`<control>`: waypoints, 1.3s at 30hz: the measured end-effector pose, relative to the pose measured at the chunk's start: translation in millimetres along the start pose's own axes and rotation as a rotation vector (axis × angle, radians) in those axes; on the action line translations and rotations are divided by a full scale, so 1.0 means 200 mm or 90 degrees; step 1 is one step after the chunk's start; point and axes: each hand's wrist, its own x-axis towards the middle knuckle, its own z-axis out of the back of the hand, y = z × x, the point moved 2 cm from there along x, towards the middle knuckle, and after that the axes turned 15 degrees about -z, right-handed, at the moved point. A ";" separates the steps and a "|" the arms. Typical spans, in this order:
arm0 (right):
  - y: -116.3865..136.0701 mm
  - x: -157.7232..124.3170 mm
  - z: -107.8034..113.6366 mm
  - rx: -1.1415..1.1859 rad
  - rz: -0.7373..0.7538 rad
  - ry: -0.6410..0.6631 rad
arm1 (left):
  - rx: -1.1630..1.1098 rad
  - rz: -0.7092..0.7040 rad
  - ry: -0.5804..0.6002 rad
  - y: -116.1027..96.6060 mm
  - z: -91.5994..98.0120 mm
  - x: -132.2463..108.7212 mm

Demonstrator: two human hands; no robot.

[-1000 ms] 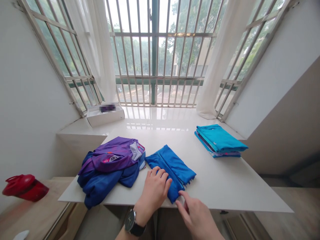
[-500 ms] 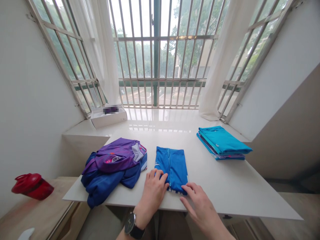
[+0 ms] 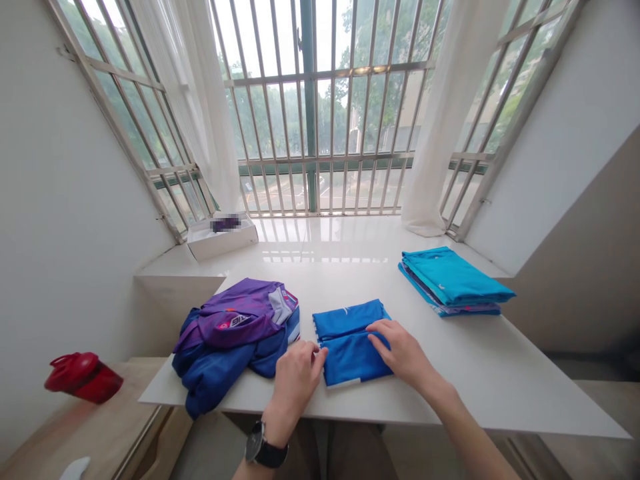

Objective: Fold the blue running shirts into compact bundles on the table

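A folded blue sports shirt [image 3: 357, 360] lies flat on the white table in front of me, with a fold line running across its middle and a small white mark on the far half. My left hand [image 3: 299, 373], with a dark watch on its wrist, has curled fingers and a thumb closed at the shirt's left edge. Over the right side rests my right hand [image 3: 400, 350], its thumb and forefinger apart and touching the cloth near the fold. A loose heap of purple and navy clothes [image 3: 240, 327] lies left of my left hand.
A stack of folded clothes [image 3: 455, 277], turquoise on top, sits at the table's right. On the sill stands an open white box [image 3: 225, 245]. A red shaker bottle [image 3: 84, 378] stands on a lower wooden surface at left. The table's front edge [image 3: 500, 430] is close to me.
The blue shirt has been turned about a quarter turn, so its fold line now runs crosswise. My right hand has moved up and slightly right, while my left stays near the shirt's left side.
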 end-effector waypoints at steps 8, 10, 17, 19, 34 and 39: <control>-0.16 0.11 -0.10 0.014 0.121 0.001 | -0.016 0.064 0.061 -0.01 0.01 0.15; -0.18 0.10 -0.11 0.012 0.124 -0.011 | -0.052 0.057 0.060 -0.01 0.00 0.15; -0.18 0.10 -0.09 0.009 0.128 -0.014 | -0.239 -0.040 -0.029 -0.06 -0.03 0.08; -0.17 0.09 -0.09 0.006 0.133 -0.010 | -0.280 -0.046 -0.036 -0.08 -0.05 0.07; -0.19 0.08 -0.07 0.014 0.150 0.023 | -0.259 -0.187 -0.139 -0.16 -0.15 0.01; -0.24 0.10 -0.03 0.033 0.148 -0.013 | -0.320 -0.170 -0.144 -0.14 -0.14 -0.01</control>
